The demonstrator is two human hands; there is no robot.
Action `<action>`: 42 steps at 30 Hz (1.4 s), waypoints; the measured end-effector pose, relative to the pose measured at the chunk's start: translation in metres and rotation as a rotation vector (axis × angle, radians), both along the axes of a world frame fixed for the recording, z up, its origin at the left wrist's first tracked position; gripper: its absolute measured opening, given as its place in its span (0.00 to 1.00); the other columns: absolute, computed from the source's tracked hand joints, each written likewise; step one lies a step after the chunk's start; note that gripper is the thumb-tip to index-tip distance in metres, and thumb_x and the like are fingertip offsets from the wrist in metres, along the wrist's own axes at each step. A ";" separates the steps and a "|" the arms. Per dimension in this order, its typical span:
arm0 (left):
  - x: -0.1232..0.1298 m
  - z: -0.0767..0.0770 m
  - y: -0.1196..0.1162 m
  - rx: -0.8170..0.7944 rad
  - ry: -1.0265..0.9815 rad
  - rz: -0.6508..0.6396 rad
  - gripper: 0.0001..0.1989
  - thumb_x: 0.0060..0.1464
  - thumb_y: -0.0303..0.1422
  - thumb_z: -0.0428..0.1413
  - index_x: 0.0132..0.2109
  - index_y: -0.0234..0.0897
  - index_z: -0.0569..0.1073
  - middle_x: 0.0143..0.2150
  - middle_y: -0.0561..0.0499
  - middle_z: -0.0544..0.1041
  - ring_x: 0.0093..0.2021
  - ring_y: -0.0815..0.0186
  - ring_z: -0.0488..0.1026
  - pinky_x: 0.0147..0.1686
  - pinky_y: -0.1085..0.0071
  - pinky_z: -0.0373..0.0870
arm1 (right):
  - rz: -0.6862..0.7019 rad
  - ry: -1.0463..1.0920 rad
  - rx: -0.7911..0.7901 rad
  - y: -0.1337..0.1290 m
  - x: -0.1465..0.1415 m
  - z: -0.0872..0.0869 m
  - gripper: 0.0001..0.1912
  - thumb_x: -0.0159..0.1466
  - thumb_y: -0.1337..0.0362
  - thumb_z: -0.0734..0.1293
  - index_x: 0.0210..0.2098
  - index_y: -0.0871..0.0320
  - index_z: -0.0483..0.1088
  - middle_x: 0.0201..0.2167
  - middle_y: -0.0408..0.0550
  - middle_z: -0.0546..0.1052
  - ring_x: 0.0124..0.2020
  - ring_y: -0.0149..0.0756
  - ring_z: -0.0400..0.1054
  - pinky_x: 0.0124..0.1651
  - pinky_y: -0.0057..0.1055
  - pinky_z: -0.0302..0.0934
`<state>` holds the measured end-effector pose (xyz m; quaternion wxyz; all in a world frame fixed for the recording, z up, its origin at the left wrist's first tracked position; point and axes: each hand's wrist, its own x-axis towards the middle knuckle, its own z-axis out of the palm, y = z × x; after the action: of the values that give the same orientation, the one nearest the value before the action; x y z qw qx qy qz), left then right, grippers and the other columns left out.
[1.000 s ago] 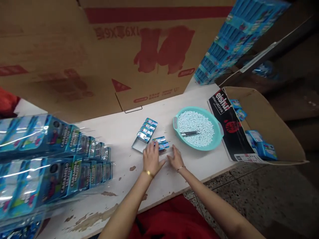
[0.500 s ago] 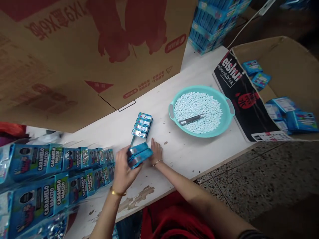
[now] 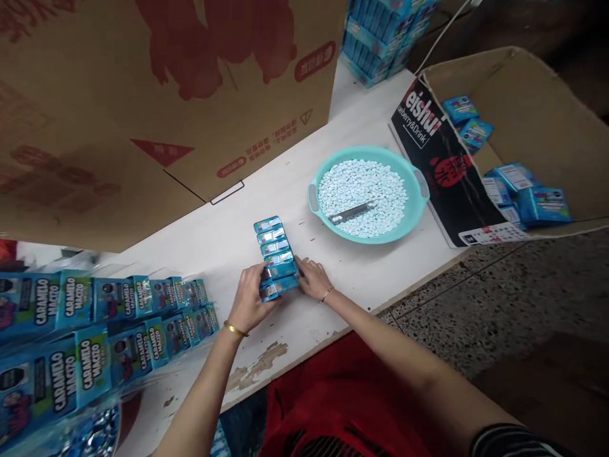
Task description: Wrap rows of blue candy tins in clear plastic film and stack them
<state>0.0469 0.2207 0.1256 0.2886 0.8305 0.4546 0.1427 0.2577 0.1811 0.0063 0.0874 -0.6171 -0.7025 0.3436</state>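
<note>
A row of small, flat blue packs (image 3: 275,243) with shiny printed tops runs away from me on the white table. At its near end two darker blue packs (image 3: 280,279) stand in line with the others. My left hand (image 3: 251,295) grips these two from the left, thumb at the near side and fingers along the left edge. From the right, my right hand (image 3: 313,279) presses its fingertips against the near end of the row; part of its grip is hidden. To the right lies a turquoise basin (image 3: 419,212) of pale blue candies (image 3: 361,190), with a grey scoop (image 3: 352,212) on them.
A large carton (image 3: 228,120) stands behind the row. Plastic-wrapped blue candy boxes (image 3: 76,298) fill the left side. On the right, an open carton (image 3: 440,165) holds several blue boxes (image 3: 542,204). More stacked blue packs (image 3: 368,47) stand at the back.
My left hand has brought the two darker packs down against the near end of the row. My right hand has shifted right to the row's side. The camera view has moved slightly.
</note>
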 end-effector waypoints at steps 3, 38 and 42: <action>0.015 -0.015 -0.003 0.019 0.039 -0.059 0.38 0.48 0.34 0.60 0.64 0.36 0.52 0.54 0.40 0.67 0.51 0.54 0.64 0.52 0.58 0.64 | 0.033 0.038 0.012 -0.007 0.012 0.001 0.32 0.65 0.65 0.56 0.67 0.66 0.48 0.46 0.56 0.72 0.45 0.45 0.60 0.46 0.39 0.50; 0.081 -0.044 -0.045 0.100 0.311 0.144 0.56 0.44 0.59 0.56 0.69 0.29 0.45 0.71 0.34 0.45 0.70 0.42 0.31 0.63 0.36 0.33 | 0.076 0.210 0.287 -0.054 0.042 -0.028 0.38 0.65 0.55 0.54 0.69 0.63 0.37 0.40 0.60 0.73 0.38 0.51 0.64 0.41 0.47 0.56; 0.047 -0.051 -0.113 0.282 0.040 0.479 0.40 0.56 0.51 0.52 0.68 0.36 0.48 0.66 0.37 0.59 0.70 0.53 0.46 0.63 0.47 0.51 | 0.105 0.176 0.342 -0.051 0.058 -0.055 0.39 0.66 0.44 0.52 0.70 0.54 0.37 0.36 0.63 0.74 0.34 0.54 0.65 0.33 0.49 0.55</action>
<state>0.0939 0.1075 0.0744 0.1192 0.7341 0.6191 0.2523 0.3160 0.1304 -0.0486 0.2339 -0.5233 -0.7716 0.2759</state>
